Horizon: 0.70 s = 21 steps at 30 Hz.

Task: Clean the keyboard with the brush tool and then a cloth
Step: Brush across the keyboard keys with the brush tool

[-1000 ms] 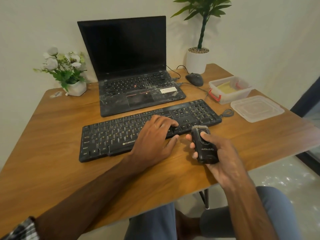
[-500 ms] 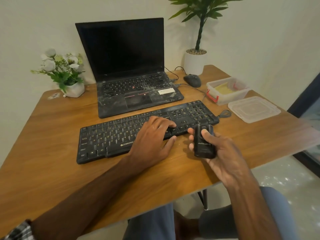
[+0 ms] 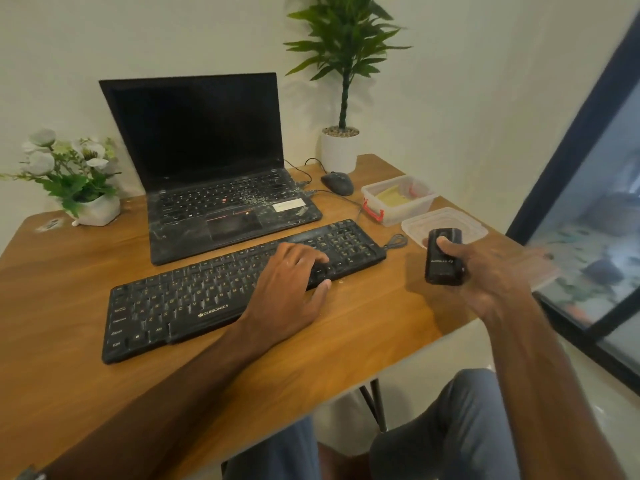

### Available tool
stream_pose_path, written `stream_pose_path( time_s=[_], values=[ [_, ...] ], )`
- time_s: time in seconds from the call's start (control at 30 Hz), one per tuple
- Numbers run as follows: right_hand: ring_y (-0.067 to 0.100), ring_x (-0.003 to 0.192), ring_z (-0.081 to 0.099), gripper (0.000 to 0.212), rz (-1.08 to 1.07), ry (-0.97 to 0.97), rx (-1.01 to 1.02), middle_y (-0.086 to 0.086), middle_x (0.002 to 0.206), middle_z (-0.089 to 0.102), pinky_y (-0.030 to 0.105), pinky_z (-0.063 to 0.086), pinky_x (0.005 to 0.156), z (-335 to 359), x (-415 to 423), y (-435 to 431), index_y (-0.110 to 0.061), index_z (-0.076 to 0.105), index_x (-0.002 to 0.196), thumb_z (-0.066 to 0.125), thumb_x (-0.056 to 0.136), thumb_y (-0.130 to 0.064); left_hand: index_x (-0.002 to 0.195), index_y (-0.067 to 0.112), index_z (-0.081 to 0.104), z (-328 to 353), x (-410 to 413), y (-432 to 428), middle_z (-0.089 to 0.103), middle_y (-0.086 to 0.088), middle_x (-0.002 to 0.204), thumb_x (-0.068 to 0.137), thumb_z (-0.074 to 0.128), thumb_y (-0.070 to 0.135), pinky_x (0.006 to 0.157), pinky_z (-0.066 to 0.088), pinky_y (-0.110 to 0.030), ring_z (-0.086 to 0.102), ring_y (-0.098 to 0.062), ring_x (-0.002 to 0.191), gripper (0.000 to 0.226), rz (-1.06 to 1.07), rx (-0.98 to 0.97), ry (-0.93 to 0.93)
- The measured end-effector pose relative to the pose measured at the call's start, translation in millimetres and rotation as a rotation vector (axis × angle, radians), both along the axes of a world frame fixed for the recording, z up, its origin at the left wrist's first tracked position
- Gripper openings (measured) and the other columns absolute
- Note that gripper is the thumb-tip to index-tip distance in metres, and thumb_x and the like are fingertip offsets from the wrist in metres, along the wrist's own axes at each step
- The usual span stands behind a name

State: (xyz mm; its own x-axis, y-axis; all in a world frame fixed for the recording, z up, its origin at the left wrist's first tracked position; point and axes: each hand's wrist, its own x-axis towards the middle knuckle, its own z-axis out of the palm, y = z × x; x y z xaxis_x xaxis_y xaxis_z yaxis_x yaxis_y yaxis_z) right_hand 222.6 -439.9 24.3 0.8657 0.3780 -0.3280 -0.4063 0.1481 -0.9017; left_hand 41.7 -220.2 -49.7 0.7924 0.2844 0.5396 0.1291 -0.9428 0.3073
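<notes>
A black keyboard (image 3: 194,299) lies slanted on the wooden table (image 3: 69,258) in front of a laptop. My left hand (image 3: 287,292) rests on the keyboard's right half, fingers spread over the keys and thumb at its front edge. My right hand (image 3: 491,271) grips the black brush tool (image 3: 444,259) upright, to the right of the keyboard and in front of the container lid, with the thumb pressed on its face. No bristles show at its top. A yellow cloth (image 3: 391,197) lies folded inside the clear plastic box (image 3: 398,216).
A dusty open laptop (image 3: 214,181) stands behind the keyboard. A black mouse (image 3: 337,182) and a potted plant (image 3: 341,147) sit at the back right, a flower pot (image 3: 93,209) at the back left. A clear lid (image 3: 450,220) lies near the table's right edge, by a glass door.
My right hand has carried the brush tool to the right, away from the keyboard and toward the lid. The bristles seen a second ago no longer show. My left hand stays on the keys.
</notes>
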Motion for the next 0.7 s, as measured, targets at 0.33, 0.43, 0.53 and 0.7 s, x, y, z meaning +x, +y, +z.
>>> stream_pose_path(
  time_s=[0.33, 0.43, 0.53, 0.7],
  values=[
    [0.029, 0.097, 0.071, 0.072, -0.154, -0.043, -0.232, 0.015, 0.119, 0.067, 0.034, 0.058, 0.064, 13.0, 70.0, -46.1, -0.001, 0.055, 0.128, 0.088, 0.064, -0.009, 0.123, 0.019, 0.065, 0.4, 67.8, -34.1, 0.061, 0.003, 0.124, 0.093, 0.067, 0.038, 0.104, 0.041, -0.032, 0.043, -0.014, 0.122, 0.035, -0.056, -0.049, -0.030],
    [0.024, 0.090, 0.067, 0.067, -0.189, -0.030, -0.307, 0.013, 0.120, 0.064, 0.030, 0.055, 0.062, 5.2, 77.7, -52.0, -0.003, 0.051, 0.131, 0.087, 0.074, -0.006, 0.123, 0.021, 0.064, -6.5, 69.0, -35.8, 0.059, 0.004, 0.127, 0.093, 0.066, 0.039, 0.105, 0.040, -0.032, 0.041, -0.014, 0.125, 0.035, -0.059, -0.031, -0.024],
    [0.023, 0.093, 0.065, 0.084, -0.251, -0.023, -0.328, 0.011, 0.126, 0.060, 0.030, 0.056, 0.062, -2.7, 82.5, -54.3, -0.006, 0.047, 0.138, 0.092, 0.067, -0.009, 0.120, 0.022, 0.064, -11.3, 66.3, -31.8, 0.057, 0.004, 0.129, 0.093, 0.066, 0.040, 0.106, 0.040, -0.032, 0.040, -0.016, 0.128, 0.033, -0.045, -0.034, -0.047],
    [0.029, 0.105, 0.068, 0.078, -0.265, -0.021, -0.213, 0.013, 0.123, 0.060, 0.040, 0.062, 0.085, -9.8, 80.6, -51.4, -0.007, 0.046, 0.135, 0.091, 0.071, -0.010, 0.120, 0.021, 0.064, -12.7, 64.6, -30.1, 0.056, 0.002, 0.133, 0.094, 0.066, 0.041, 0.107, 0.040, -0.033, 0.039, -0.017, 0.130, 0.033, -0.031, -0.044, -0.043]
  ],
)
